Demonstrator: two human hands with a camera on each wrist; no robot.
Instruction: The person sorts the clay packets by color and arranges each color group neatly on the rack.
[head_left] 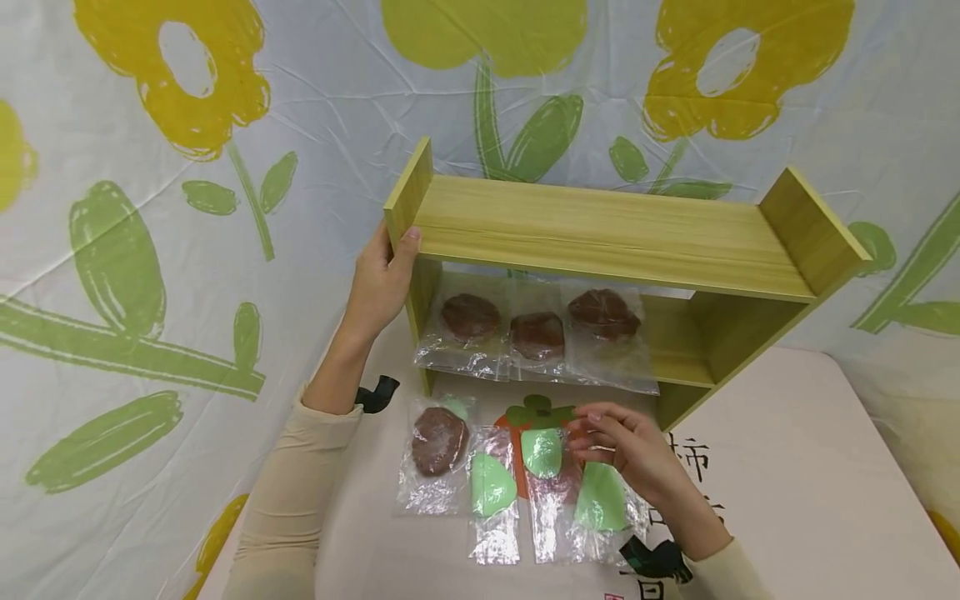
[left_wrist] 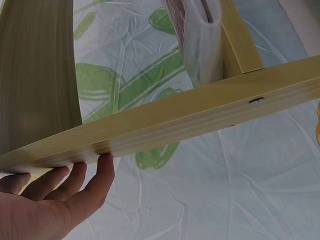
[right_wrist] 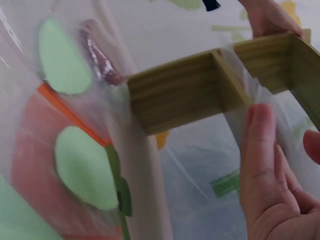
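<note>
My left hand [head_left: 380,279] grips the left side panel of a small wooden shelf [head_left: 600,225], thumb at its front edge. In the left wrist view the fingertips [left_wrist: 105,161] touch the panel's outer face. On the middle board sit clear plastic bags, each with a dark brown round piece [head_left: 470,317] inside, their lower ends hanging over the front. My right hand [head_left: 633,450] hovers over the table in front of the shelf, fingers extended, holding nothing. Just beside it are clear bags with a light green piece [head_left: 542,452] and another green piece [head_left: 602,497].
A bag with a brown round piece [head_left: 438,442] lies at the left of the table, next to a bag with a green piece [head_left: 493,485]. The pale tablecloth [head_left: 810,467] bears printed characters. A flowered cloth [head_left: 322,108] hangs close behind the shelf.
</note>
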